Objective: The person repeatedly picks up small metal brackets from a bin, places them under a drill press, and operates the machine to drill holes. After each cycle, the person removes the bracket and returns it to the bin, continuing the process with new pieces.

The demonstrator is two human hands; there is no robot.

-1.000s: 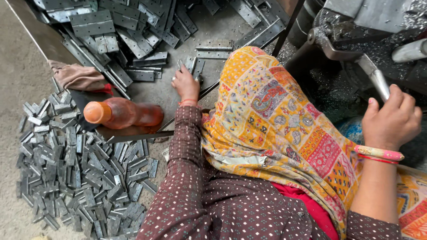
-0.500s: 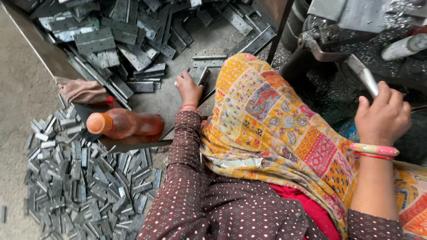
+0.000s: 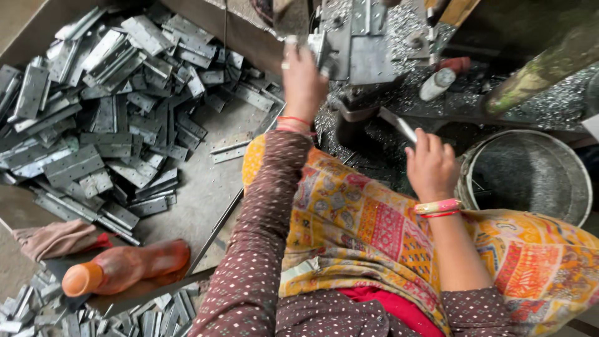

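My left hand (image 3: 302,81) reaches up to the grey metal press machine (image 3: 368,56), its fingers closed on a small grey hinge plate (image 3: 317,45) held against the machine's block. My right hand (image 3: 430,165) is closed around the end of a slim metal lever (image 3: 399,126) that slopes out from the machine's base. A patterned yellow-orange cloth (image 3: 374,231) lies over my lap between the two arms. Both sleeves are brown with small dots, and bangles sit on both wrists.
A big heap of grey hinge plates (image 3: 112,112) fills a metal tray at the left. An orange bottle (image 3: 125,268) and a pink rag (image 3: 59,237) lie on its near edge. Small metal pieces (image 3: 37,309) are scattered bottom left. A round metal tub (image 3: 530,175) stands right, a white bottle (image 3: 437,84) behind it.
My left hand has left the hinge pile and risen to the machine. The view has swung up and right. My right hand stays on the lever.
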